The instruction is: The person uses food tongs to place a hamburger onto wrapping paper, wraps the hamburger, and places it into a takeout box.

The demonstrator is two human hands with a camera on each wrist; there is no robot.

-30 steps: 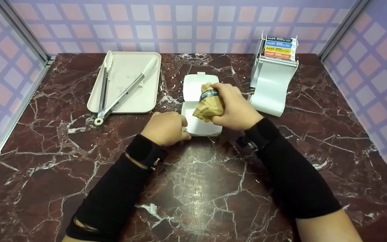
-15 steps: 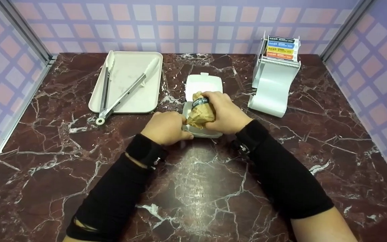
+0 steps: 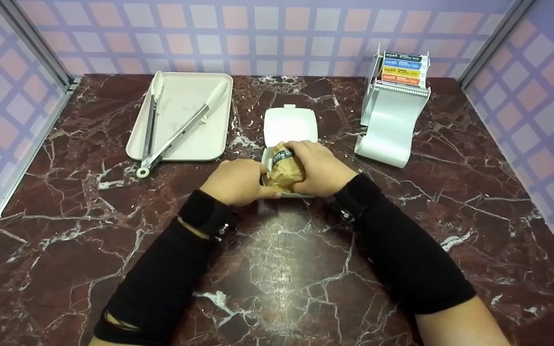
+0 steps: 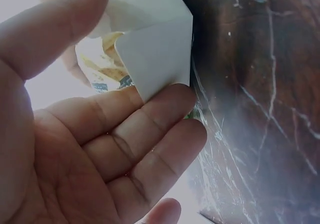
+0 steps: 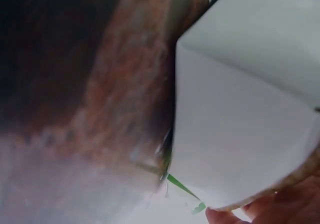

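Observation:
A paper-wrapped burger [image 3: 286, 168] with a dark printed band sits tilted in the base of a white clamshell takeaway box [image 3: 290, 126], whose lid lies back. My right hand [image 3: 324, 168] grips the burger from its right side, fingers over the top and thumb at the near side. At the box's near left corner, my left hand [image 3: 238, 182] holds the base, thumb along the front and fingers against the left wall. The left wrist view shows those fingers on the white box wall [image 4: 160, 53]. In the right wrist view the box side [image 5: 240, 124] hides most of the burger.
Back left lies a cream tray [image 3: 185, 129] with metal tongs [image 3: 181, 134] spread across it, their hinge end past the near edge. A label dispenser [image 3: 397, 86] with coloured boxes and a hanging white strip stands back right. Dark marbled table [image 3: 277, 269] fills the front.
My right hand has moved left and down toward me, bringing the wrapped burger from above the box into its base. My left hand has stayed at the box corner.

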